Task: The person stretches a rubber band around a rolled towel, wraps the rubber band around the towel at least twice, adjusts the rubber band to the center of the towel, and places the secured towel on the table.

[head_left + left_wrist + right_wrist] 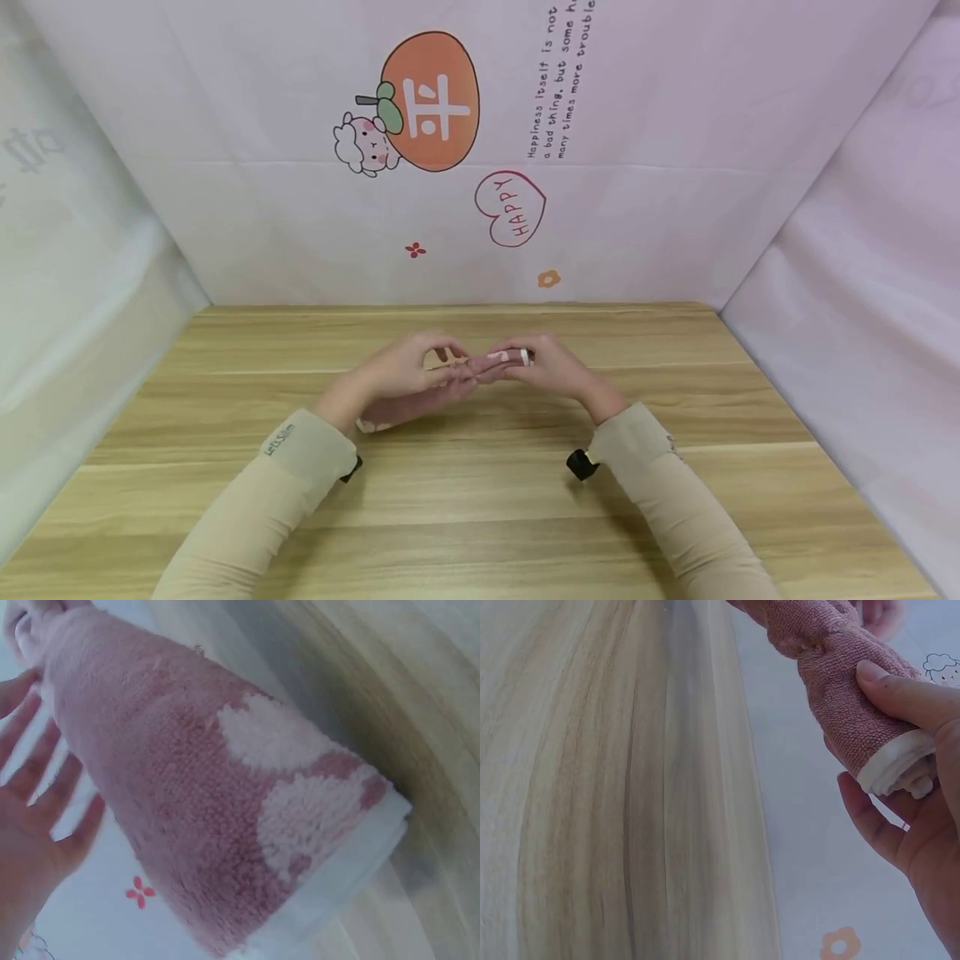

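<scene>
A dusty-pink towel [416,404] with pale patches and white end borders is rolled up, gathered narrow at its middle and held above the table. My right hand [551,367] grips one end, thumb [896,694] laid along the roll, fingers beneath; the white border [896,761] shows there in layers. At the gathered middle, my left hand [405,367] has its fingertips right at the towel. Its fingers [30,776] are spread and fairly straight in the left wrist view. The towel's other half [187,757] fans out wider, hanging below the left hand toward its wrist.
The wood-grain table [465,517] ends at a white printed cloth backdrop [637,225]. White cloth walls [847,292] rise on both sides. A small black device [581,464] sits at the right cuff, and another black device [351,469] at the left.
</scene>
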`<state>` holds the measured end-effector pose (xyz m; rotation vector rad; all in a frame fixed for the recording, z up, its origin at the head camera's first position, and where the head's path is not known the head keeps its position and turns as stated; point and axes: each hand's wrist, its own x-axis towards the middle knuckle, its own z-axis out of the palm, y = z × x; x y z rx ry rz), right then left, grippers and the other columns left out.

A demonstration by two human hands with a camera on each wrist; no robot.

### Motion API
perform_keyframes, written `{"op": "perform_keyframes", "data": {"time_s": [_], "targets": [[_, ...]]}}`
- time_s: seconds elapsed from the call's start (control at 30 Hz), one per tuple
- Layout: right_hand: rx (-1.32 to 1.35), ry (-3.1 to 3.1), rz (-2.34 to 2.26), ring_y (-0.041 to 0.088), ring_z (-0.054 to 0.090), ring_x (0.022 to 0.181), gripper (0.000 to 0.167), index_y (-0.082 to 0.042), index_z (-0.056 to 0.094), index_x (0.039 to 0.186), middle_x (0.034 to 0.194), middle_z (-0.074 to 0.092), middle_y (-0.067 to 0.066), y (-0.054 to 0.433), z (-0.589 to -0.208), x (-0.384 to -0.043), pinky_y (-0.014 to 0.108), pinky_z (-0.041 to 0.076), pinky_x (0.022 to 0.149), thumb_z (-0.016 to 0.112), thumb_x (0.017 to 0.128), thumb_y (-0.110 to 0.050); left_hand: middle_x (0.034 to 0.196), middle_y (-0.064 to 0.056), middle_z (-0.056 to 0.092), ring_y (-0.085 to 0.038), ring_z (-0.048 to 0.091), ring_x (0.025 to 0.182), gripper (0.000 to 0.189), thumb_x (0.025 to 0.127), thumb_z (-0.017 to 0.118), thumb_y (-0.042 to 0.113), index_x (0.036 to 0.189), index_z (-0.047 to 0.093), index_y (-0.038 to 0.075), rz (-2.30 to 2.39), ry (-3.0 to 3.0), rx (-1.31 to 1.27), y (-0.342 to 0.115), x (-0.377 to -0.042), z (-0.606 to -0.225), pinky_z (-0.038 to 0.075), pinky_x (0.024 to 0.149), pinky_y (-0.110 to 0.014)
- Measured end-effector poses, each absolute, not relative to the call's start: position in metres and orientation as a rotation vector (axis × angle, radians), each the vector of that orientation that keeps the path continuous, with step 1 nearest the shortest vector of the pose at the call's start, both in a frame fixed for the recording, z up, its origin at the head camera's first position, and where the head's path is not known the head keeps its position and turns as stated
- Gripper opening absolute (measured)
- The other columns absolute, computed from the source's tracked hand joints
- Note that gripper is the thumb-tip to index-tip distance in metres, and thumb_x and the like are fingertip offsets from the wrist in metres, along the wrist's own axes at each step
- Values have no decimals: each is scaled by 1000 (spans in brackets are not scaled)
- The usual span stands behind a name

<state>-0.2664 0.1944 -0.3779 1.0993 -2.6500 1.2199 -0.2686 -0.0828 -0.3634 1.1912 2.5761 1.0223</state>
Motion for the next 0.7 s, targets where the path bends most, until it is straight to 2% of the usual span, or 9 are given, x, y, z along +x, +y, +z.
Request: {"op": "perform_keyframes", "data": {"time_s": [0.13,0.3,0.47,0.57,0.7], "targets": [[1077,-2675,1236,16,66,82,26,-5,76,115,107,75,10,195,-377,-266,32,57,71,77,90,-2,104,5,69,-12,61,91,16,97,74,17,111,76,13,963,2706,1402,-75,-265,-363,55,81,-41],[1085,-2675,1229,15,66,81,25,-5,76,116,107,75,10,196,-376,-267,31,57,70,78,91,-4,97,6,67,-9,60,81,9,94,76,11,103,78,13,905,2775,1477,-70,-260,-365,55,75,-35],[1070,-2684,1258,15,67,82,26,-5,76,117,108,75,10,197,-377,-266,31,56,71,77,91,-4,98,3,70,-12,66,85,10,92,77,9,100,80,14,742,2874,1696,-64,-257,-364,55,77,-29],[1059,-2701,1296,15,68,84,26,-5,75,118,109,75,10,198,-377,-265,31,56,72,76,92,-5,101,1,72,-16,69,92,10,92,78,11,100,82,14,591,2953,1810,-62,-255,-364,57,80,-34],[1054,-2716,1324,16,69,87,24,-4,75,117,109,75,10,199,-377,-266,31,57,74,75,93,-4,104,2,74,-18,68,98,9,92,79,16,100,82,16,410,3026,1838,-60,-253,-364,57,81,-40]]}}
